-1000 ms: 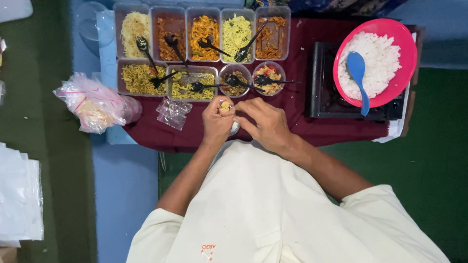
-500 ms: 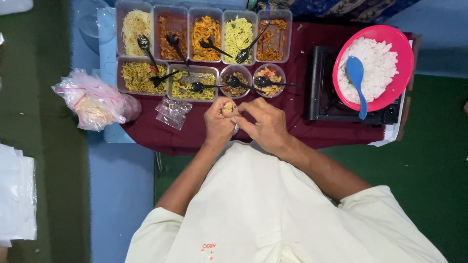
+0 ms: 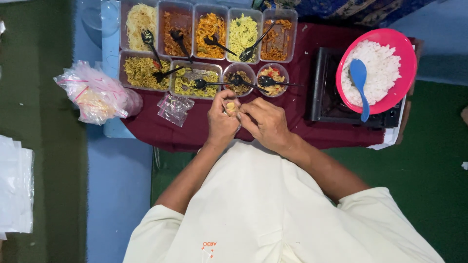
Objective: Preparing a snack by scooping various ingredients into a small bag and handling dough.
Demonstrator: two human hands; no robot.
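My left hand (image 3: pixel 220 121) grips a small clear plastic bag (image 3: pixel 230 108) holding a bit of yellowish food. My right hand (image 3: pixel 264 122) pinches the top of the same bag, fingertips touching the left hand. Both hands hover over the maroon tablecloth (image 3: pixel 302 73), just in front of two round tubs of food (image 3: pixel 238 78) with black spoons. Most of the bag is hidden by my fingers.
Rectangular clear tubs of noodles and side dishes (image 3: pixel 209 31) line the back. A pink bowl of white rice (image 3: pixel 376 68) with a blue spoon sits on a black stove (image 3: pixel 321 92) at right. Small empty bags (image 3: pixel 174 108) and a bundle of filled bags (image 3: pixel 95 95) lie at left.
My hands stay together on the small bag; the fingers have closed a little more over its top. The view has shifted slightly.
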